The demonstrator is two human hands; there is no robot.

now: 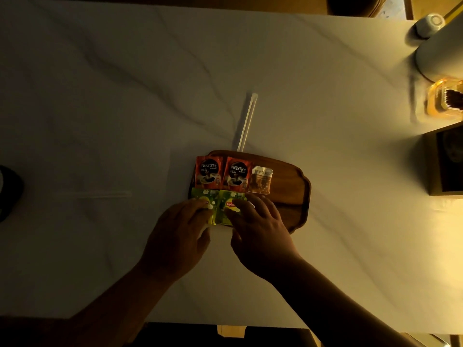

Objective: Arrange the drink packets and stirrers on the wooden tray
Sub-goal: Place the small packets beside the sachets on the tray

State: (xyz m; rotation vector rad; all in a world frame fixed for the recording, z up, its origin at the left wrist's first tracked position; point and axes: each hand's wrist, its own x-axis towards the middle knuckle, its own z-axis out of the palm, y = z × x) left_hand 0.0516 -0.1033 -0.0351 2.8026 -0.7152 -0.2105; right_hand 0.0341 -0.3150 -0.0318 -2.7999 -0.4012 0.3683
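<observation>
A wooden tray (pixel 288 186) lies at the middle of the white table. On its far half sit two red Nescafe packets (pixel 209 172) (pixel 236 175) side by side, with a clear brown sugar packet (pixel 260 180) to their right. Two green Lipton packets (pixel 201 197) (pixel 231 205) lie in the near row. My left hand (pixel 179 236) rests its fingertips on the left green packet. My right hand (pixel 260 231) presses flat on the right green packet. A paper-wrapped stirrer (pixel 246 121) lies on the table beyond the tray, and another stirrer (pixel 105 194) lies faintly to the left.
A white cylinder (pixel 441 51) and an upturned white cup (pixel 428 25) stand at the far right. Near them are an amber glass holder (pixel 443 101) and a dark box (pixel 448 161). A dark object (pixel 10 194) sits at the left edge.
</observation>
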